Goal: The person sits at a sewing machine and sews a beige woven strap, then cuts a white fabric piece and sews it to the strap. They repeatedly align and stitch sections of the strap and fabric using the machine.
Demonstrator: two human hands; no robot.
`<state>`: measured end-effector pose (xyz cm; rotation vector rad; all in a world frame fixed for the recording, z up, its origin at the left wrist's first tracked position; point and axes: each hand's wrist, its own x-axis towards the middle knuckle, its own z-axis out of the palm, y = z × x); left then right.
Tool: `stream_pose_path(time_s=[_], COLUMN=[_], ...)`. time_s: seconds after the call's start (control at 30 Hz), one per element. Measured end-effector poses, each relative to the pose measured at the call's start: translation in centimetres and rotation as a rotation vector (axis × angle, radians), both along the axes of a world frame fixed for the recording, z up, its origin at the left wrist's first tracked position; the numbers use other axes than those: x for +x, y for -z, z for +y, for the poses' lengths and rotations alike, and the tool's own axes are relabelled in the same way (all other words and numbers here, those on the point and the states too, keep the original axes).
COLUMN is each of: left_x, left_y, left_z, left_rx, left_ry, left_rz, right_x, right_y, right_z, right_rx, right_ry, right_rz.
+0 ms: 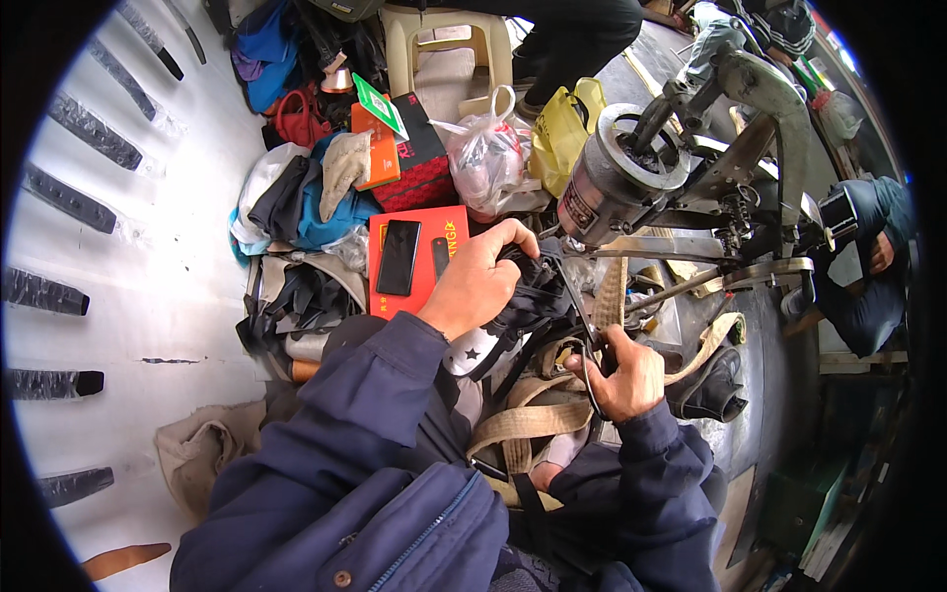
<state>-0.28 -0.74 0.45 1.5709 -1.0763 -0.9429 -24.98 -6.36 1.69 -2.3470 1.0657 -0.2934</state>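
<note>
My left hand [481, 281] is closed, thumb and forefinger pinching a bunched black fabric piece [538, 296] above my lap. In my right hand [631, 375] is a pair of scissors [589, 347], thumb and fingers around the dark handles. Their blades point up and away, their tips beside the black fabric; I cannot tell whether they touch it. A white cloth with dark stars [473, 353] shows below my left hand. Tan webbing straps [533, 424] loop across my lap beneath the scissors.
A black phone [399, 259] lies on a red box [419, 222] beyond my left hand. A hand-cranked sewing machine [641, 168] stands at the right. Plastic bags [486, 158], a stool [449, 49] and piled clothes [306, 207] lie farther off. Another person sits at the far right.
</note>
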Motion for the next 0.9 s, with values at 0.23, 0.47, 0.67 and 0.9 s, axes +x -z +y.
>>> stream_pose_path(time_s=[0.23, 0.47, 0.67, 0.9], left_x=[0.1, 2.1, 11.2, 17.1], left_y=[1.3, 0.3, -9.3, -22.7], left_z=[-0.3, -0.1, -1.2, -11.0], left_rx=[-0.044, -0.171, -0.246, -0.607], left_ry=[-0.007, -0.196, -0.334, -0.292], left_rz=[0.064, 0.39, 0.576, 0.087], right_x=[0.2, -3.7, -8.9, -10.6], right_y=[0.7, 4.2, 4.4, 7.2], right_z=[-0.8, 2.0, 5.7, 5.4], right_rx=[-0.016, 0.044, 0.215, 0.348], right_ry=[-0.036, 0.104, 0.365, 0.555], right_rz=[0.023, -0.072, 0.1, 0.226])
